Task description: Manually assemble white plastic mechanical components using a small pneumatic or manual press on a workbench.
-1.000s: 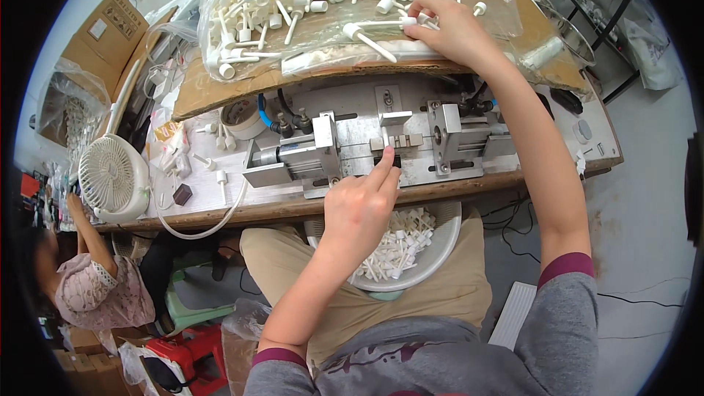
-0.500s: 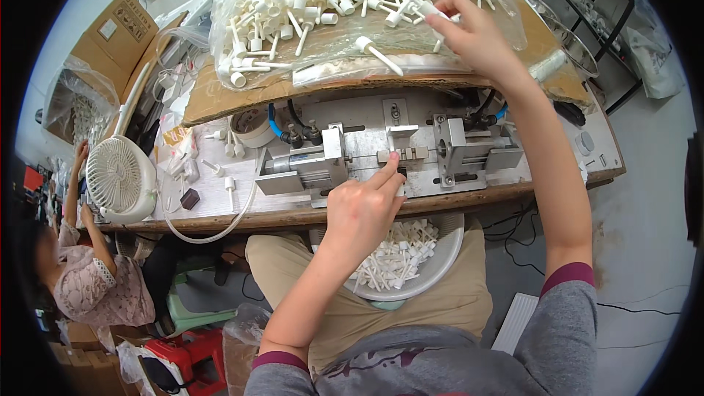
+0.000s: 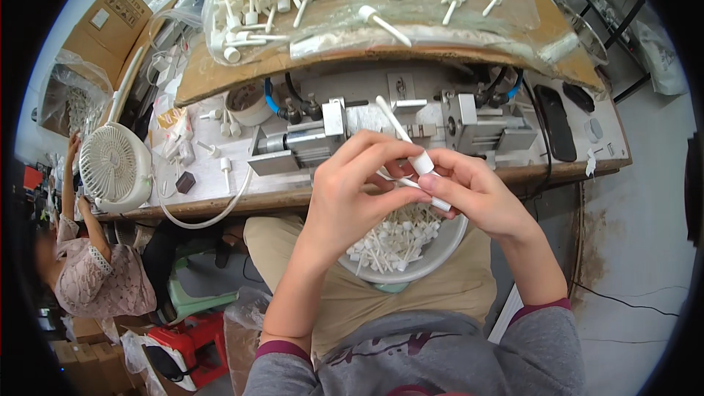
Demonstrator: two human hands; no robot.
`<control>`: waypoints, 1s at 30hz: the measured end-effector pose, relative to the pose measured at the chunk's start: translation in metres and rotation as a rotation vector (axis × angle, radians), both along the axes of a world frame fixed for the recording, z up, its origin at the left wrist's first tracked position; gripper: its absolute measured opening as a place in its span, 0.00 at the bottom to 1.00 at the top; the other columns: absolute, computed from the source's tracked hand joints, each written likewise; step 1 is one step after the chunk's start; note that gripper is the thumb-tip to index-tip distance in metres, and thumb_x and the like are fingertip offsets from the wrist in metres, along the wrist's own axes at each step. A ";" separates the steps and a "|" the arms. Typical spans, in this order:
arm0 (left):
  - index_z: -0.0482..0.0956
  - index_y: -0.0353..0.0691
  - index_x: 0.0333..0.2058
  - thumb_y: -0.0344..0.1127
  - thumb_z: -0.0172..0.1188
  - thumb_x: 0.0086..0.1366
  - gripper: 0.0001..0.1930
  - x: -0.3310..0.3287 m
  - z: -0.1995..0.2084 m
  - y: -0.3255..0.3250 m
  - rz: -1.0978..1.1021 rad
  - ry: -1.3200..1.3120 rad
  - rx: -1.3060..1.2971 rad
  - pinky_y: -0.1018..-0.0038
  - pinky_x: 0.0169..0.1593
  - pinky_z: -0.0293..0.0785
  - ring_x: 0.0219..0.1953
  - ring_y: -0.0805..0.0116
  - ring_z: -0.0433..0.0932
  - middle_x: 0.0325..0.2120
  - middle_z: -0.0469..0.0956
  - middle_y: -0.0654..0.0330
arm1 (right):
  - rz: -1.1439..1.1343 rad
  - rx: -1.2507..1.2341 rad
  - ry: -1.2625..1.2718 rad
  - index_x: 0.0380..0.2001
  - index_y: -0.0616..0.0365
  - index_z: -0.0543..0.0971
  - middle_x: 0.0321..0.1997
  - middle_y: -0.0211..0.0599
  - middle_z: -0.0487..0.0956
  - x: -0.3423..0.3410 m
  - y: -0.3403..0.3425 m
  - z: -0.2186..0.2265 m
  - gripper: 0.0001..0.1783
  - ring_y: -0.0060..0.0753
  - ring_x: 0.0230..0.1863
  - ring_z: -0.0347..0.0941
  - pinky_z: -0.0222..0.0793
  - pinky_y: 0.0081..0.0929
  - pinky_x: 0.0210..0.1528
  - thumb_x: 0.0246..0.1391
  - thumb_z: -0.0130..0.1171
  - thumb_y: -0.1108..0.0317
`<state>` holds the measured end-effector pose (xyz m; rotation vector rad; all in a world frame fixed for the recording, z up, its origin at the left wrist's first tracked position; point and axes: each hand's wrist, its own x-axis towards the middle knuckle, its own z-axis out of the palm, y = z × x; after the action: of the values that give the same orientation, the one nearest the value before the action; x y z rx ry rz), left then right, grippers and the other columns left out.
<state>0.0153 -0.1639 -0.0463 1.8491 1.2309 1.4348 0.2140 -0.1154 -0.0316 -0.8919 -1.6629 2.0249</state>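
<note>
My two hands meet above a white bowl (image 3: 433,260) on my lap, which holds several white plastic stick parts. My right hand (image 3: 477,194) pinches a white stick part (image 3: 405,141) with a round cap; its thin stem points up and left. My left hand (image 3: 352,194) touches the same part from the left, and a second thin white piece (image 3: 422,191) lies between the fingers. Just beyond the hands stands a grey metal press fixture (image 3: 411,125) on the bench.
A plastic-lined tray (image 3: 323,11) heaped with white stick parts sits on a raised board at the back. A small white fan (image 3: 114,167), loose parts and a white hose lie at bench left. A dark phone (image 3: 555,121) is at right. Another person (image 3: 88,279) sits lower left.
My right hand came down from the tray of parts to my lap with a white stick part. My left hand left the press fixture and joined it over the bowl.
</note>
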 end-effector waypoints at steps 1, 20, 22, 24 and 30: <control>0.84 0.35 0.41 0.26 0.78 0.44 0.22 -0.001 0.000 0.001 -0.024 -0.001 -0.043 0.80 0.32 0.81 0.31 0.77 0.79 0.36 0.80 0.60 | 0.027 -0.011 -0.005 0.54 0.58 0.75 0.38 0.23 0.79 0.002 -0.002 -0.001 0.19 0.07 0.35 0.70 0.63 0.11 0.31 0.67 0.54 0.59; 0.86 0.44 0.39 0.31 0.71 0.49 0.16 0.017 -0.033 -0.001 0.338 0.777 0.120 0.73 0.31 0.74 0.25 0.64 0.79 0.46 0.84 0.64 | -0.406 -0.030 0.238 0.50 0.59 0.75 0.39 0.31 0.81 0.017 -0.017 -0.026 0.14 0.11 0.26 0.67 0.62 0.11 0.28 0.67 0.54 0.63; 0.86 0.44 0.39 0.32 0.71 0.50 0.15 0.017 -0.027 0.000 0.334 0.796 0.108 0.73 0.30 0.73 0.24 0.64 0.79 0.46 0.84 0.65 | -0.440 -0.024 0.251 0.50 0.59 0.75 0.39 0.32 0.81 0.016 -0.019 -0.029 0.14 0.11 0.26 0.67 0.61 0.11 0.28 0.67 0.55 0.63; 0.85 0.44 0.39 0.32 0.70 0.51 0.14 0.018 -0.021 0.000 0.316 0.784 0.061 0.72 0.30 0.74 0.24 0.64 0.80 0.46 0.84 0.65 | -0.482 -0.010 0.273 0.50 0.59 0.75 0.39 0.32 0.81 0.014 -0.021 -0.032 0.14 0.11 0.26 0.67 0.61 0.11 0.28 0.67 0.55 0.63; 0.84 0.43 0.41 0.33 0.72 0.51 0.16 0.017 -0.024 0.000 0.309 0.783 0.086 0.73 0.30 0.76 0.24 0.66 0.80 0.46 0.83 0.62 | -0.615 0.068 0.290 0.51 0.60 0.73 0.39 0.33 0.80 0.005 -0.027 -0.036 0.14 0.11 0.27 0.67 0.60 0.11 0.28 0.68 0.54 0.64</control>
<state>0.0318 -0.1637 -0.0708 2.4753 1.9018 0.9041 0.2191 -0.1425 -0.0679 -0.8954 -1.1146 1.5732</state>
